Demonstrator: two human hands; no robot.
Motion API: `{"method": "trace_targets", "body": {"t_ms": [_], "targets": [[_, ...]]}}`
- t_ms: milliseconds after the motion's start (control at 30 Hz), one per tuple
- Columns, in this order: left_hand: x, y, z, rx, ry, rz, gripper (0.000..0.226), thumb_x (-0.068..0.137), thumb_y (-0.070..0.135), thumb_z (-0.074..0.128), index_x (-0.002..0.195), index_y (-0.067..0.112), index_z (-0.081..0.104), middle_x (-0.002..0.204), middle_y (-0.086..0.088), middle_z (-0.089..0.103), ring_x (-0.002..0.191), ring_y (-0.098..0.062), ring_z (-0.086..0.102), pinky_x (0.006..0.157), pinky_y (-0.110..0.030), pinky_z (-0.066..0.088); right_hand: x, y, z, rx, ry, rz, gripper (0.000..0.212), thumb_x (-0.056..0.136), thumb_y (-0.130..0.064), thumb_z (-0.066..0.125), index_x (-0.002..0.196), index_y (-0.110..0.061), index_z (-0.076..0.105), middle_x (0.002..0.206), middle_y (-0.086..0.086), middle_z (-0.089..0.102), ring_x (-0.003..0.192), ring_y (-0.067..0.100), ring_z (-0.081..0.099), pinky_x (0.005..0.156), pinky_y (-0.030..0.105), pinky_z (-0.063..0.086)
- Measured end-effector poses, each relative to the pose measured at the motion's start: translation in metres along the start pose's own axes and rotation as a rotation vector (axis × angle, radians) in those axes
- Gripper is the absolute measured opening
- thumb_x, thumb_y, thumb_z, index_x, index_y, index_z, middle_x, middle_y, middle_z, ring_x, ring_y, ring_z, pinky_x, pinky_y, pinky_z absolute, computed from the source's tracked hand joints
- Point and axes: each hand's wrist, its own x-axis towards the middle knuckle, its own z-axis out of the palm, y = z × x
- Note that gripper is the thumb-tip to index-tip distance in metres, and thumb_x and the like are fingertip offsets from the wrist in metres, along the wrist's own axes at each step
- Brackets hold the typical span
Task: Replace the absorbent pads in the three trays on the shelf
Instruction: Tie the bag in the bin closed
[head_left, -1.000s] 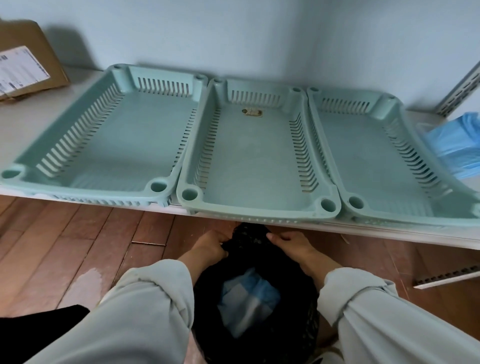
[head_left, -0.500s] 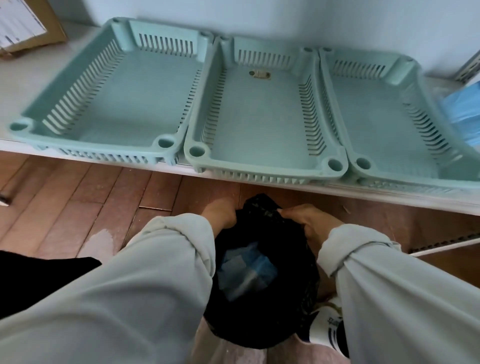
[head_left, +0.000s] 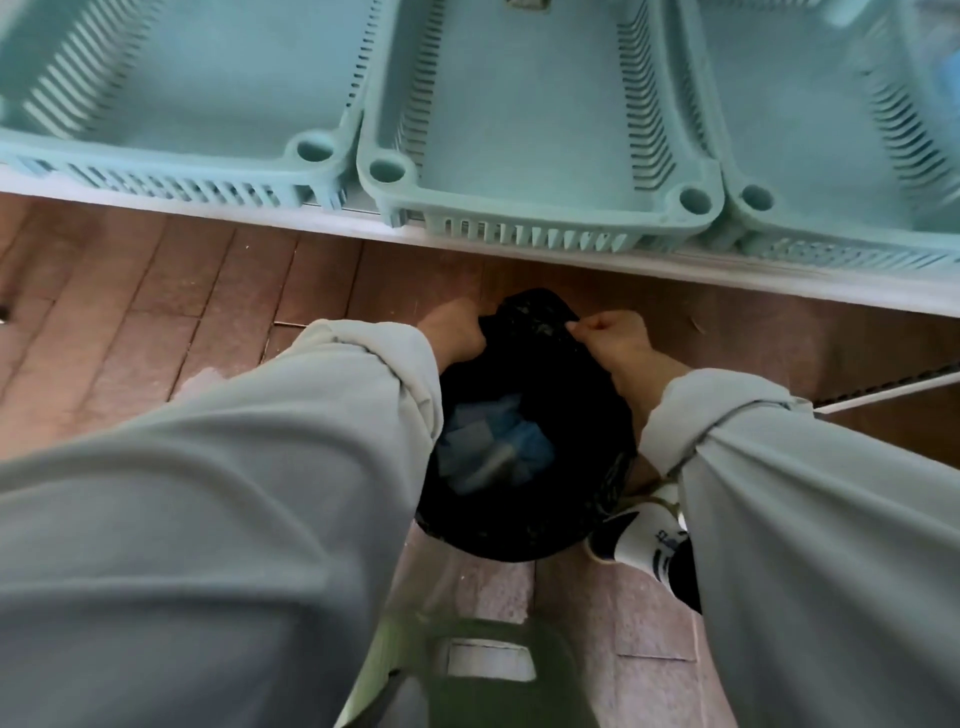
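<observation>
Trays (head_left: 524, 130) bare; hands (head_left: 613, 338) grip black bag (head_left: 524, 519); sock (head_left: 649, 545) lettering possibly unreadable.

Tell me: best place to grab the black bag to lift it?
By the gathered rim at the far side of the black bag, coming from above, where the left hand and right hand already pinch it. The body is limp film, loaded with blue pads.

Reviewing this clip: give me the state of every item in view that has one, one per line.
Left tray: on the shelf, no pad.
Middle tray: on the shelf, no pad.
Right tray: on the shelf, no pad in the visible part.
Black bag: on the floor, mouth open, blue pads inside.
Left hand: gripping the bag's rim.
Right hand: pinching the bag's rim.
</observation>
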Motion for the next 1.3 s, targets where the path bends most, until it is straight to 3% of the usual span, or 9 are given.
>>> {"method": "trace_targets", "body": {"t_ms": [167, 367, 467, 567, 733, 900, 1067, 1133, 1300], "targets": [[-0.004, 0.002, -0.002, -0.013, -0.086, 0.021, 0.031, 0.091, 0.013, 0.052, 0.119, 0.000, 0.057, 0.120, -0.020, 0.060, 0.110, -0.033, 0.057, 0.092, -0.035, 0.046, -0.015, -0.002, 0.001, -0.307, 0.008, -0.309, 0.007, 0.082, -0.015, 0.070, 0.088, -0.015, 0.067, 0.094, 0.001, 0.062, 0.089, 0.013, 0.056, 0.081, 0.022, 0.043], [0.001, 0.006, -0.012, 0.035, -0.084, 0.221, 0.073, 0.087, 0.005, 0.056, 0.150, 0.016, 0.021, 0.154, -0.013, 0.028, 0.142, -0.027, 0.027, 0.117, -0.034, 0.022, -0.027, -0.018, -0.006, -0.604, -0.020, -0.562, 0.017, 0.080, -0.004, 0.057, 0.088, -0.018, 0.064, 0.097, 0.005, 0.067, 0.094, 0.026, 0.060, 0.073, 0.030, 0.044], [0.002, 0.013, -0.004, 0.074, -0.078, 0.338, 0.060, 0.084, 0.004, 0.056, 0.140, 0.018, 0.043, 0.144, -0.010, 0.043, 0.135, -0.027, 0.039, 0.112, -0.039, 0.031, -0.033, -0.016, -0.004, -0.633, 0.009, -0.708, 0.020, 0.079, -0.001, 0.055, 0.090, -0.014, 0.064, 0.096, 0.007, 0.065, 0.094, 0.028, 0.058, 0.075, 0.035, 0.046], [0.000, 0.017, 0.004, 0.175, -0.028, 0.368, 0.038, 0.083, 0.013, 0.060, 0.119, 0.024, 0.060, 0.132, -0.005, 0.052, 0.124, -0.028, 0.048, 0.104, -0.045, 0.040, -0.037, -0.004, -0.006, -0.752, -0.138, -0.685, 0.017, 0.083, -0.012, 0.062, 0.099, -0.017, 0.061, 0.099, 0.001, 0.063, 0.097, 0.024, 0.057, 0.074, 0.031, 0.043], [-0.011, 0.018, -0.004, 0.313, 0.130, 0.445, 0.023, 0.087, 0.023, 0.057, 0.110, 0.017, 0.056, 0.118, -0.007, 0.057, 0.112, -0.027, 0.052, 0.089, -0.035, 0.044, -0.031, 0.017, -0.023, -0.706, -0.087, -0.541, 0.042, 0.080, -0.023, 0.071, 0.118, -0.023, 0.053, 0.116, 0.003, 0.056, 0.111, 0.023, 0.051, 0.090, 0.038, 0.047], [-0.023, 0.016, -0.009, 0.525, 0.035, 0.482, 0.036, 0.091, 0.032, 0.054, 0.125, 0.022, 0.049, 0.121, -0.007, 0.061, 0.112, -0.028, 0.056, 0.088, -0.034, 0.044, -0.034, 0.016, -0.035, -0.794, -0.012, -0.409, 0.011, 0.085, -0.024, 0.063, 0.095, -0.024, 0.058, 0.103, 0.002, 0.064, 0.098, 0.026, 0.060, 0.077, 0.033, 0.048], [-0.032, -0.004, -0.010, 1.010, 0.094, 0.480, 0.035, 0.097, 0.018, 0.043, 0.131, 0.017, 0.048, 0.134, -0.007, 0.049, 0.125, -0.028, 0.046, 0.099, -0.039, 0.039, -0.047, 0.016, -0.028, -1.056, -0.004, -0.631, 0.018, 0.087, -0.009, 0.055, 0.104, -0.014, 0.056, 0.113, 0.007, 0.050, 0.107, 0.027, 0.049, 0.074, 0.036, 0.048], [-0.038, -0.009, -0.011, 1.029, 0.071, 0.516, 0.032, 0.098, 0.016, 0.041, 0.128, 0.016, 0.052, 0.132, -0.007, 0.052, 0.123, -0.028, 0.048, 0.097, -0.037, 0.040, -0.049, 0.020, -0.026, -1.129, -0.071, -0.746, 0.025, 0.088, -0.005, 0.050, 0.112, -0.014, 0.053, 0.118, 0.006, 0.047, 0.109, 0.026, 0.048, 0.078, 0.037, 0.049], [-0.046, -0.024, -0.011, 0.993, 0.180, 0.698, 0.025, 0.086, 0.019, 0.061, 0.111, 0.017, 0.063, 0.108, -0.007, 0.066, 0.106, -0.027, 0.060, 0.090, -0.034, 0.046, -0.053, 0.021, -0.027, -1.188, -0.024, -0.668, 0.046, 0.090, -0.008, 0.051, 0.133, -0.018, 0.037, 0.119, 0.008, 0.049, 0.104, 0.030, 0.057, 0.073, 0.037, 0.046]]}}
